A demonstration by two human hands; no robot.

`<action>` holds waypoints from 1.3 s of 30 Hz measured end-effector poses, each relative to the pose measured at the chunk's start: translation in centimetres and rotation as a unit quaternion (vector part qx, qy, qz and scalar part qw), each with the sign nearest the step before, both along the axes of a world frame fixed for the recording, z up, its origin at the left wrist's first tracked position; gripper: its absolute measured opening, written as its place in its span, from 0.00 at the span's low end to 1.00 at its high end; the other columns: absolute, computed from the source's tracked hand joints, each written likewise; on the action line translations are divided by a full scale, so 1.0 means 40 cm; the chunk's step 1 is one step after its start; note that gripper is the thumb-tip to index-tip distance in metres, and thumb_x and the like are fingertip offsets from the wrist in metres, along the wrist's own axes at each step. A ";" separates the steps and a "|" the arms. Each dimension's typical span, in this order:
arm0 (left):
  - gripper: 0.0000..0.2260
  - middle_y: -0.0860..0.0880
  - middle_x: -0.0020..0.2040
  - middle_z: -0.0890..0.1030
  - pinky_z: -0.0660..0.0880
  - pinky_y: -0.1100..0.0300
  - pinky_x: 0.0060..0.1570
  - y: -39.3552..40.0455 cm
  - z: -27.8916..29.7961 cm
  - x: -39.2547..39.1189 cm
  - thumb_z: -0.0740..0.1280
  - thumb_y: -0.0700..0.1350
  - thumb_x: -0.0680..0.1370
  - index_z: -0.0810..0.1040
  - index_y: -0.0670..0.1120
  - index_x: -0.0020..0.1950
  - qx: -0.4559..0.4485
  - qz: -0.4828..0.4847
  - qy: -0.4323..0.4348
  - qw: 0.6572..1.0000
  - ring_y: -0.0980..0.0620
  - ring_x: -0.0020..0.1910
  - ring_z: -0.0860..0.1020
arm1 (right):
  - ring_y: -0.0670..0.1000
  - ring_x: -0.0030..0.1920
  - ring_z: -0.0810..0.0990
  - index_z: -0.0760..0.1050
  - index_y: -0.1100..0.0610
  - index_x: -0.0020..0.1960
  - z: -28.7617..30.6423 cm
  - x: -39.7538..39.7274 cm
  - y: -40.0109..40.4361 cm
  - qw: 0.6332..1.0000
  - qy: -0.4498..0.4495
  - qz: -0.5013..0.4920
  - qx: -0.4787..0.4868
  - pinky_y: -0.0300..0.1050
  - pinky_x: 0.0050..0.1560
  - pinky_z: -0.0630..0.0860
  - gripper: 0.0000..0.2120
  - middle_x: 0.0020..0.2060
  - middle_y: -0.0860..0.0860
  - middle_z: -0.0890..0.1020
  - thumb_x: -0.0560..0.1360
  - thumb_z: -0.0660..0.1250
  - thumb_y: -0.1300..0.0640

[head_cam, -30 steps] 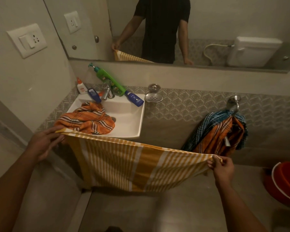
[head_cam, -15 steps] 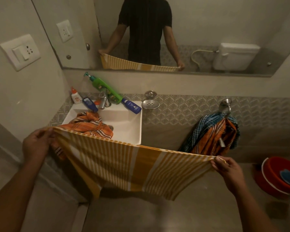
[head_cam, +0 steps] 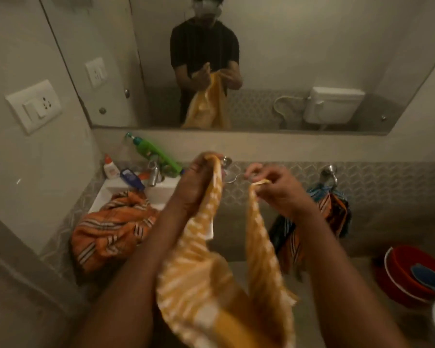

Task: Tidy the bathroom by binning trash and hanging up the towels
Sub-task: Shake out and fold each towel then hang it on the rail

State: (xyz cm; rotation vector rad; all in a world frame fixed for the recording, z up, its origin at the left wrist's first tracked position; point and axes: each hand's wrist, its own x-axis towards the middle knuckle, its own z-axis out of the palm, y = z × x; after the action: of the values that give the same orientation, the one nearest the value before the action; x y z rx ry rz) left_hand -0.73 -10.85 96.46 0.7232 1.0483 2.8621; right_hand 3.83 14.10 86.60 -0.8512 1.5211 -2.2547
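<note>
A yellow-and-white striped towel [head_cam: 206,280] hangs folded in a loop in front of me. My left hand [head_cam: 199,177] grips one top corner, raised before the wall. My right hand [head_cam: 274,187] pinches the other corner close beside it. An orange striped towel [head_cam: 111,229] lies crumpled over the white sink [head_cam: 166,189]. A blue checked towel and an orange one [head_cam: 332,209] hang together from a metal wall hook [head_cam: 328,172] on the right. The yellow towel's lower end runs out of view.
Bottles crowd the sink's back: a green pump bottle [head_cam: 156,151], a white one [head_cam: 110,168], a blue tube [head_cam: 132,178], beside the tap [head_cam: 154,173]. A red bucket [head_cam: 412,275] holding a blue mug stands on the floor at right. A mirror [head_cam: 261,59] spans the wall.
My hands came together and rose, folding the spread yellow towel in half so its two held corners nearly meet. The view tilted up.
</note>
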 end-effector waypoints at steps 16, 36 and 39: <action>0.04 0.48 0.45 0.83 0.81 0.59 0.43 0.100 -0.203 0.145 0.73 0.42 0.73 0.85 0.50 0.46 -0.269 0.032 -0.004 0.962 0.51 0.44 0.82 | 0.52 0.32 0.83 0.72 0.59 0.39 0.067 -0.067 -0.069 0.999 0.019 0.041 0.020 0.40 0.31 0.81 0.19 0.33 0.57 0.79 0.63 0.83 0.63; 0.09 0.52 0.57 0.81 0.82 0.55 0.52 0.085 -0.133 0.070 0.72 0.42 0.73 0.77 0.44 0.51 -0.333 0.095 0.084 0.934 0.50 0.55 0.83 | 0.51 0.49 0.80 0.80 0.59 0.46 0.095 -0.072 -0.078 0.997 0.062 -0.026 -0.028 0.43 0.46 0.80 0.05 0.54 0.53 0.79 0.73 0.69 0.67; 0.13 0.51 0.61 0.81 0.82 0.54 0.51 0.074 -0.124 0.067 0.72 0.44 0.74 0.77 0.46 0.58 -0.373 0.083 0.079 0.921 0.48 0.57 0.83 | 0.51 0.41 0.80 0.80 0.57 0.45 0.097 -0.066 -0.072 0.997 0.054 -0.063 0.001 0.41 0.39 0.79 0.09 0.46 0.53 0.81 0.75 0.67 0.69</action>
State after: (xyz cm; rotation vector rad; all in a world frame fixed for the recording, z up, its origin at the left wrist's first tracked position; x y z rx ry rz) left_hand 1.95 -7.89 91.51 0.8082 2.1158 2.2120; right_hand 1.20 11.23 90.50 -0.9159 1.6676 -2.3283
